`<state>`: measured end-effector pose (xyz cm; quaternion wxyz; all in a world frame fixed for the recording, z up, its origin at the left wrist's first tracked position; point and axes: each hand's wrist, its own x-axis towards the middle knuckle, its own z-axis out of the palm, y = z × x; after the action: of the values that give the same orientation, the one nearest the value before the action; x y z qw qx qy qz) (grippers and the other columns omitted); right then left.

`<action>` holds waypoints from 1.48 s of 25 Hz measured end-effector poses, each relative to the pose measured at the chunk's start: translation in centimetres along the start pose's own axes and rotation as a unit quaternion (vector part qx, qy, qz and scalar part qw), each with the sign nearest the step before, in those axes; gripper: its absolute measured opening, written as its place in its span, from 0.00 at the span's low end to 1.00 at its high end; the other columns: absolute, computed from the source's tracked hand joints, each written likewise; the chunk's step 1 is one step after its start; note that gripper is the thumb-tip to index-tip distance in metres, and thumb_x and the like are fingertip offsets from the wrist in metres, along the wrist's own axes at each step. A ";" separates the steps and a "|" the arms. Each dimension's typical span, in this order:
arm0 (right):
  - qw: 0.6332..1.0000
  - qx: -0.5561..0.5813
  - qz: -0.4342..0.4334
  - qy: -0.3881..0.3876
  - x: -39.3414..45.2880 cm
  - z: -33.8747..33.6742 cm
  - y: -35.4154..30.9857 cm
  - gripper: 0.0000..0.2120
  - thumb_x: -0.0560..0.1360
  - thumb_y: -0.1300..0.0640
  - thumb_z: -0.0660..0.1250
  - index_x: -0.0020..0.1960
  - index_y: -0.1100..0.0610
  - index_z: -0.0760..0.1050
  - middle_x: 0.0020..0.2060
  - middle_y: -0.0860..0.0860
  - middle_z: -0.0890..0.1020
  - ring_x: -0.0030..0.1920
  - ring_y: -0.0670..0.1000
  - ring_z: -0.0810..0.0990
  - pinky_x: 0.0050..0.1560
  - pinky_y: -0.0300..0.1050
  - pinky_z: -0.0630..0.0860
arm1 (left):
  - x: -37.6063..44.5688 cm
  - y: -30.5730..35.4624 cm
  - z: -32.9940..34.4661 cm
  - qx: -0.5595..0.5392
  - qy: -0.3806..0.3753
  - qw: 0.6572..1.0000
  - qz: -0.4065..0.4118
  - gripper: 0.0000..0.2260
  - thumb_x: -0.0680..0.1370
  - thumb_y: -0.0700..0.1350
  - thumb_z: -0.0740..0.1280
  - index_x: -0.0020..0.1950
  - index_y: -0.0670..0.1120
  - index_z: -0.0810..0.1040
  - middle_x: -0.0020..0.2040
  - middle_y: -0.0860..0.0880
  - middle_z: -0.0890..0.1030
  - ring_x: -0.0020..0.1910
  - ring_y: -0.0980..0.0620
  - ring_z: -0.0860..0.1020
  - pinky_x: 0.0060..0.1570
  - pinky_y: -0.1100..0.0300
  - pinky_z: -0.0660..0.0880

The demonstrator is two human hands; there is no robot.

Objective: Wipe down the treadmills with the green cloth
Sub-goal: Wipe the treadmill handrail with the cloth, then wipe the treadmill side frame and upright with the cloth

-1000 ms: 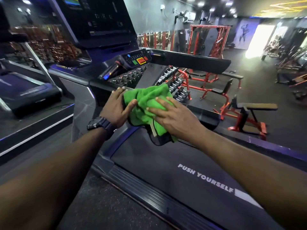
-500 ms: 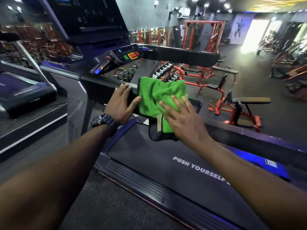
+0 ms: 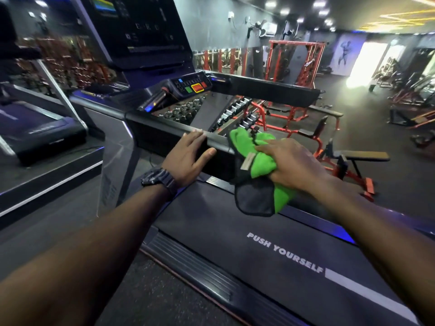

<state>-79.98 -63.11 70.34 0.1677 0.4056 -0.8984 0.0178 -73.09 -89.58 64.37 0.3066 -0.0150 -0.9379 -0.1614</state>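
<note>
A green cloth (image 3: 260, 163) with a dark underside hangs over the end of the near handrail (image 3: 164, 127) of the treadmill (image 3: 247, 245). My right hand (image 3: 292, 163) lies on the cloth with fingers curled round its lower edge, pressing it to the rail end. My left hand (image 3: 188, 156), a black watch on its wrist, rests flat on the same rail just left of the cloth, fingers straight and thumb spread. The treadmill's console (image 3: 191, 85) with green and red buttons sits beyond, under a dark screen (image 3: 138, 29).
The belt reading PUSH YOURSELF runs below my arms. A second treadmill (image 3: 40, 130) stands to the left. Behind the rails are dumbbell racks (image 3: 237, 114), red benches (image 3: 348, 161) and a red power rack (image 3: 296, 60) on the dark gym floor.
My right hand has slid the cloth rightward along the handrail to its end. My left hand has stayed on the rail, now apart from the cloth.
</note>
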 end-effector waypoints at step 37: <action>0.892 0.233 -0.378 -0.085 22.5 4.0 -4.0 0.25 0.71 0.65 0.61 0.67 0.52 0.75 0.61 0.60 0.79 0.61 0.62 0.76 0.59 0.48 0.72 | 4.5 0.7 2.3 -0.234 0.310 0.796 -0.464 0.42 0.68 0.80 0.47 0.67 0.54 0.75 0.66 0.48 0.77 0.67 0.49 0.73 0.70 0.49 0.66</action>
<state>-91.99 -82.75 73.21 -0.0144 0.7419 -0.6582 0.1271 -78.01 -88.47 65.43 0.4570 0.4014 -0.6206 -0.4949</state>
